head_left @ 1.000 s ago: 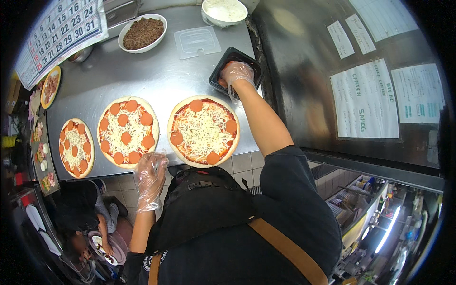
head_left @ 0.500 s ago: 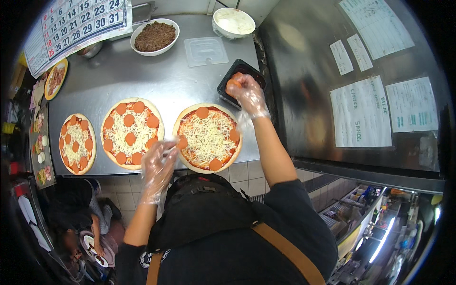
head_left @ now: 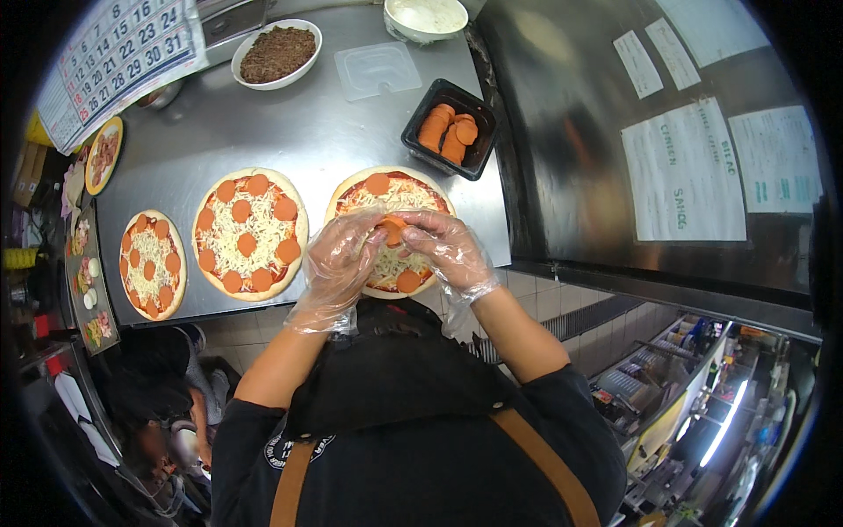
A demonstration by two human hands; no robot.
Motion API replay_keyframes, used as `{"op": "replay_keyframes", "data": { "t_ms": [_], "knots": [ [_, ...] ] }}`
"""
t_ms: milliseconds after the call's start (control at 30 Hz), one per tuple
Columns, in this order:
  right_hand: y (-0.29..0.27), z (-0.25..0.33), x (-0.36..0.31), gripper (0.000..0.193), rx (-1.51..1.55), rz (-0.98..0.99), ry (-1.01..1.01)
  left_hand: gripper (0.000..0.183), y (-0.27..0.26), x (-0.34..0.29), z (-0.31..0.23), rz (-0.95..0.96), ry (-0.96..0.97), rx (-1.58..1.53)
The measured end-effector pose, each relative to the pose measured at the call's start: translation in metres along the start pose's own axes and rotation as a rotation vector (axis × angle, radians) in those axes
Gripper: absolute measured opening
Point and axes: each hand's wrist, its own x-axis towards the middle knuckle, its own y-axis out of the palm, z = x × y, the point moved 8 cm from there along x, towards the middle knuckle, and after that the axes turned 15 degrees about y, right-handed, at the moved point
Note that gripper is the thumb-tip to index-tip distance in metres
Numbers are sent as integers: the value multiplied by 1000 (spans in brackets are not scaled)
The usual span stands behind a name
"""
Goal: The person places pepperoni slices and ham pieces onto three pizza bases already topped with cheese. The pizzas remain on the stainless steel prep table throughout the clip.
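Both hands wear clear plastic gloves and meet over the rightmost pizza (head_left: 414,188). Between their fingertips is a small stack of pepperoni slices (head_left: 392,232), gripped by my left hand (head_left: 344,256) and my right hand (head_left: 446,250). That pizza has red sauce, shredded cheese and a few pepperoni slices, partly hidden under my hands. To its left lie a second pizza (head_left: 261,224) and a smaller third one (head_left: 154,274), both dotted with several slices. Beyond my right hand, a black tub (head_left: 475,166) holds more pepperoni (head_left: 435,125).
At the back of the steel table (head_left: 176,140) stand a bowl of brown crumbled topping (head_left: 277,56), a clear lid (head_left: 378,70) and a bowl of white topping (head_left: 427,16). A metal wall (head_left: 562,132) rises at right. Another person (head_left: 167,378) is at lower left.
My right hand has left the black tub with pepperoni and come over the rightmost pizza. My left hand has moved right to meet it. The view has shifted slightly.
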Motion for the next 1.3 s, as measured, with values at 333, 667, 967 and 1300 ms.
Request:
{"op": "replay_keyframes", "data": {
  "t_ms": [333,667,967,1300],
  "knots": [
    [-22,-66,18,22,620,-34,179,15,5,-27,33,286,-256,-198],
    [-68,-44,5,15,-273,-561,-199,21,13,-21,116,545,-724,-96],
    [13,-25,17,32,-1262,-517,-345,27,24,-15,133,679,-824,-73],
    [24,-41,31,19,-1414,-460,-250,24,33,-1,143,767,-556,288]
  ]
}}
